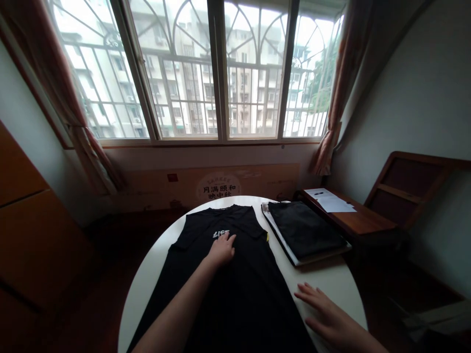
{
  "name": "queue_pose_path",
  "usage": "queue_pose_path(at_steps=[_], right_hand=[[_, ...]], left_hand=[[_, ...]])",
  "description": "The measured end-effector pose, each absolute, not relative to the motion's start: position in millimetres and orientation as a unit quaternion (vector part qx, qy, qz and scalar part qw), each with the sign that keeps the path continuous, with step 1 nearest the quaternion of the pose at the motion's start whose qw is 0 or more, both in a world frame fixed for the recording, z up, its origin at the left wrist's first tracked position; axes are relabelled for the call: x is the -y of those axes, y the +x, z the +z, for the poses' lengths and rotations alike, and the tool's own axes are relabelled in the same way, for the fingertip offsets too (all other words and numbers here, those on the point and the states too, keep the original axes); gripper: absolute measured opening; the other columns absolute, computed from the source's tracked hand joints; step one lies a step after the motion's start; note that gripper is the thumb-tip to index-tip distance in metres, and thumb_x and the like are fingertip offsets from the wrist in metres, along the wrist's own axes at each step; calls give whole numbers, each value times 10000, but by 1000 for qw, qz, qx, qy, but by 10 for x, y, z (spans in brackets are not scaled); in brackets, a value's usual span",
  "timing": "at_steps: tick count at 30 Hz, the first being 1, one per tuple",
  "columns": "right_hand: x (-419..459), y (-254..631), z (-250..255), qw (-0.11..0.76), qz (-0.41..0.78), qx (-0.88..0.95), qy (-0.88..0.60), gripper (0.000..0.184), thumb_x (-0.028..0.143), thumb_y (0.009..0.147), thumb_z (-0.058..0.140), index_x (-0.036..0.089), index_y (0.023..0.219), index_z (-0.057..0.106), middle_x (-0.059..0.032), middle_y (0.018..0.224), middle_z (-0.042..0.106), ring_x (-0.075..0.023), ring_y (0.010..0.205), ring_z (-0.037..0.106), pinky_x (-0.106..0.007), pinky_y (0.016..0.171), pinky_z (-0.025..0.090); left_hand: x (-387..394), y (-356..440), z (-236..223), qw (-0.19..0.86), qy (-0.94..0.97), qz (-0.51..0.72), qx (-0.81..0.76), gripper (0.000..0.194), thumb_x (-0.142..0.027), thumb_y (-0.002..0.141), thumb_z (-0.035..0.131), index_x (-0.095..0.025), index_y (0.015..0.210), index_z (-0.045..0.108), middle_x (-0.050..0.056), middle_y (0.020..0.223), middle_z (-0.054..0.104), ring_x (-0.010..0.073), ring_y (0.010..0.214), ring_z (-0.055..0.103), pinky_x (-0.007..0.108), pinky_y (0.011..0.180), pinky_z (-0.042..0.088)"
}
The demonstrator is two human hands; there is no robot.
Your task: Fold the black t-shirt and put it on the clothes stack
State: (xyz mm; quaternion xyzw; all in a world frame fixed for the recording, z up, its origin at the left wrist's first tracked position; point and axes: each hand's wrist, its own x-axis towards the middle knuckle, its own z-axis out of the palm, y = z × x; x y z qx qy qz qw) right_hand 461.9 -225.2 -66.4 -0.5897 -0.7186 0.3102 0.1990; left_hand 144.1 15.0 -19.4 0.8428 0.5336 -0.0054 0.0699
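A black T-shirt (235, 289) with a small white print near its collar lies spread over a round white table (147, 274), the collar toward the window. My left hand (222, 249) rests on the shirt's upper part, fingers stretched out and partly covering the print. Over the table's right side, beside the shirt's edge, is my right hand (322, 310), with its fingers apart and nothing in them. A small yellow tag (267, 237) sticks out at the shirt's right edge. The near end of the shirt runs out of view.
A stack of folded black cloth (305, 228) with a white layer beneath sits on the table's right. Beyond it, papers and a pen lie on a wooden chair seat (368, 221). A printed cardboard panel (257, 179) stands under the window; a wooden cabinet (33, 220) is at left.
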Motion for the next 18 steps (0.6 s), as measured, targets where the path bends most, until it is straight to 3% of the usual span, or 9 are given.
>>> queue_pose_path(at_steps=[3,6,10,14,18], right_hand=[[2564,4578,-604,202,318,720,-582,604,373,878,674,289,1465,560,-106,1597,410,-315,1507,322,-531,1248,201],[2777,4493,-472,173,319,736,-572,677,256,795,713,334,1452,568,-88,1603,392,-330,1505,313,-532,1243,222],[2897,4389,-414,130,292,744,-587,720,201,758,687,320,1457,565,-106,1613,374,-356,1515,281,-592,1236,179],[2921,4346,-570,167,248,763,-573,579,237,810,667,303,1385,647,-124,1573,464,-363,1452,426,-585,1214,275],[2928,4342,-789,220,202,780,-550,417,261,894,593,295,1290,718,-128,1474,588,-329,1347,566,-507,1147,438]], left_hand=[[171,1166,-32,114,829,-50,-545,619,-320,916,575,-161,1508,492,199,1602,400,333,1470,404,461,1166,376],[579,875,119,157,819,-78,-546,572,-337,901,599,-191,1453,569,142,1572,467,275,1441,460,363,1164,390],[1362,536,98,217,789,-10,-575,399,-326,908,582,-272,1280,714,56,1519,550,224,1396,520,327,1172,390],[2188,182,-261,174,776,89,-599,392,-284,871,620,-364,1238,734,-15,1494,576,237,1399,518,388,1188,397],[2760,-304,-691,89,772,125,-617,450,-337,810,699,-414,1253,719,3,1492,571,331,1419,482,582,1191,334]])
